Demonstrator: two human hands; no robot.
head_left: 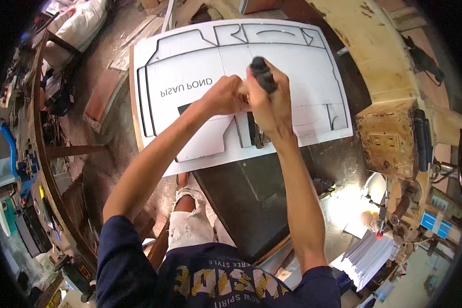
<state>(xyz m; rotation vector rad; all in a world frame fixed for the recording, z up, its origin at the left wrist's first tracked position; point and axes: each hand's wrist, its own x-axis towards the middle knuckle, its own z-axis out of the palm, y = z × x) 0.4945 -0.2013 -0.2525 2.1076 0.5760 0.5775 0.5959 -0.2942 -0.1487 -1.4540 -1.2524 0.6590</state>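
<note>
Above a large white board (169, 74) with black outlines and cut-out shapes, my two hands are close together. My right hand (274, 105) is closed around a tool with a rounded black handle (262, 73); its working end is hidden by my hands. Right beside it, my left hand (226, 96) has its fingers curled, and what they hold, if anything, cannot be made out. A dark narrow piece (256, 134) shows at the board's near part, below my right wrist.
The board lies on a dark tabletop (236, 205). A yellowish machine with a stained box (387, 136) stands to the right, near a bright lamp (367, 218) and stacked white sheets (367, 259). On the left are a wooden rack (43, 123) and white sacks (79, 28).
</note>
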